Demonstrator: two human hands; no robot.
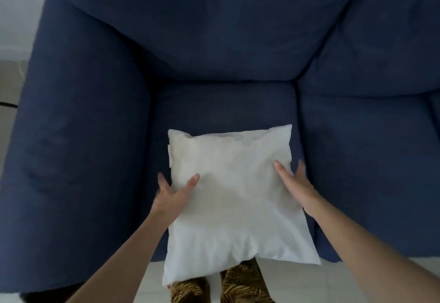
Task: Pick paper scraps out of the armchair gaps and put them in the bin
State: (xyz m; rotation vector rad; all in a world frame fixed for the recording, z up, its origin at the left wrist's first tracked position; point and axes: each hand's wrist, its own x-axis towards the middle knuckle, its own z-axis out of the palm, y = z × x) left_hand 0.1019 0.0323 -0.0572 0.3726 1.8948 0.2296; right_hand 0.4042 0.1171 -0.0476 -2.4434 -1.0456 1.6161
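Note:
A dark blue armchair [214,48] fills the view, seen from above. A white square pillow [235,198] sits over the front of its seat cushion [223,105]. My left hand [172,195] grips the pillow's left edge, thumb on top. On the other side, my right hand [295,183] holds its right edge with the fingers spread. No paper scraps show. The gaps between seat and arms are dark creases, partly hidden by the pillow. No bin is in view.
The wide left armrest [76,148] and a second blue cushion [364,171] on the right flank the seat. White tiled floor [297,283] lies below. My legs in patterned trousers [240,283] stand at the seat front. A pale wall [19,12] is at upper left.

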